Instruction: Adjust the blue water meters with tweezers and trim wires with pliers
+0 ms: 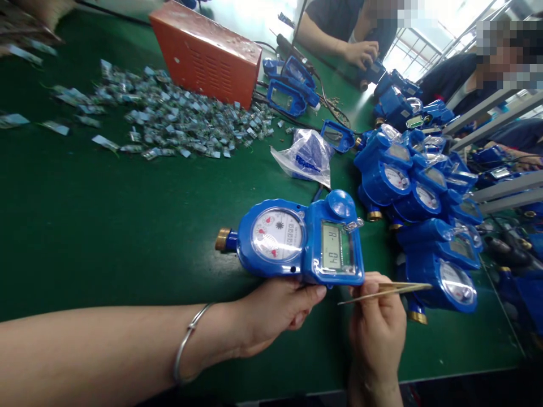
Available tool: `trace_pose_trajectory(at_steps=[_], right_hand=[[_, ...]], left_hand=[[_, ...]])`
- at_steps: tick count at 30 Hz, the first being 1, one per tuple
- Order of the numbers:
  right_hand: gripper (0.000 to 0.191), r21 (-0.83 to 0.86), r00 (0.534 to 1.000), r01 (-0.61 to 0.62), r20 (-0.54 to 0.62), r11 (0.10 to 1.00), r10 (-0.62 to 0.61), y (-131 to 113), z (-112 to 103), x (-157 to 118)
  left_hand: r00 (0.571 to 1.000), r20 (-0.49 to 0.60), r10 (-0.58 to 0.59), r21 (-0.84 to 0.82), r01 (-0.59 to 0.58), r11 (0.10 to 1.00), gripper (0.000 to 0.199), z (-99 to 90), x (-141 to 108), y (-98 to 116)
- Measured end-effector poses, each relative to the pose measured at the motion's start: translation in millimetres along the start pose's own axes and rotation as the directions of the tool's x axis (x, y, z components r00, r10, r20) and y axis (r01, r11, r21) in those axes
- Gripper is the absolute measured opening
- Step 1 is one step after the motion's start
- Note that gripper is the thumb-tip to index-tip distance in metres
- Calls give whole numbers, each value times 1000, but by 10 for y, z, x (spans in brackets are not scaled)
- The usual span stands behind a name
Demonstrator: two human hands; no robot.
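A blue water meter (pixel 309 254) with a round dial and a small lit display lies face up before me, its brass end pointing left. My left hand (pixel 269 311), a silver bangle on its wrist, is closed on the meter's lower side with the thumb along the edge. Pinched in my right hand (pixel 379 325) is a pair of golden tweezers (pixel 405 287), with one thin tip pointing left. The right fingers are close under the meter's lower right corner; whether they touch it I cannot tell.
Many small clear-wrapped parts (pixel 182 118) are heaped on the green table (pixel 106 226) by an orange metal box (pixel 207 53). A plastic bag (pixel 303 155) lies beyond the meter. More blue meters (pixel 439 268) crowd the right. Co-workers' hands (pixel 362 53) show at the back.
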State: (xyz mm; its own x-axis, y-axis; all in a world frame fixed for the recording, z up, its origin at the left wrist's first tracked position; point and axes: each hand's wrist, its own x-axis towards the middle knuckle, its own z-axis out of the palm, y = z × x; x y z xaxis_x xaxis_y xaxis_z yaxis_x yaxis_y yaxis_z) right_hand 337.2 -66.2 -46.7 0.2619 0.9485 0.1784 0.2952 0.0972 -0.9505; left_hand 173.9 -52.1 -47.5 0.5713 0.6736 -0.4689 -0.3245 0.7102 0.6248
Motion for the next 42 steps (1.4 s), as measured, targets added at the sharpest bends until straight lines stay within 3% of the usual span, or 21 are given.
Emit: trace_pose_trajectory(at_steps=[3, 6, 10, 12, 16, 20, 24, 30, 32, 35, 38, 42], right_hand=[[19, -205, 975, 218, -2, 954, -224, -63, -15, -44], [14, -280, 940, 336, 44, 899, -338, -112, -21, -79], [12, -399, 887, 461, 174, 793, -429, -201, -41, -105], [12, -427, 884, 467, 221, 775, -411, -248, -56, -101], [13, -383, 954, 283, 205, 879, -218, -235, -88, -48], [17, -86, 984, -56, 163, 995, 70, -69, -99, 9], [16, 224, 944, -312, 186, 923, 274, 69, -72, 11], [12, 354, 905, -418, 248, 837, 347, 107, -6, 9], [12, 322, 928, -358, 230, 877, 295, 89, 11, -14], [15, 124, 999, -9, 44, 992, 3, 31, 16, -75], [15, -127, 943, 328, -17, 936, -333, -32, 5, -125], [14, -242, 879, 467, 22, 851, -476, -63, -10, -145]], left_hand=[[1000, 6, -10, 4, 10, 1000, 30, 6, 0, 16], [1000, -1, -16, -4, 16, 1000, 31, 8, -1, 19], [999, -35, -38, 12, 38, 999, 31, 0, -15, -2], [997, -51, -54, 31, 55, 998, 30, 2, -24, -5], [996, -68, -54, 49, 58, 997, 29, 24, -33, 24], [997, -51, -50, 25, 51, 998, 30, 37, -21, 55], [998, -46, -52, 6, 53, 999, 30, 24, -6, 47], [998, -32, -52, -4, 52, 999, 28, 1, 1, 29], [999, -25, -47, -8, 47, 999, 28, 1, 0, 32], [1000, -9, -29, -4, 29, 1000, 28, 2, -5, 33], [1000, -5, -27, 2, 27, 1000, 27, -3, -7, 29], [999, -2, -43, -1, 43, 999, 28, -9, 1, 26]])
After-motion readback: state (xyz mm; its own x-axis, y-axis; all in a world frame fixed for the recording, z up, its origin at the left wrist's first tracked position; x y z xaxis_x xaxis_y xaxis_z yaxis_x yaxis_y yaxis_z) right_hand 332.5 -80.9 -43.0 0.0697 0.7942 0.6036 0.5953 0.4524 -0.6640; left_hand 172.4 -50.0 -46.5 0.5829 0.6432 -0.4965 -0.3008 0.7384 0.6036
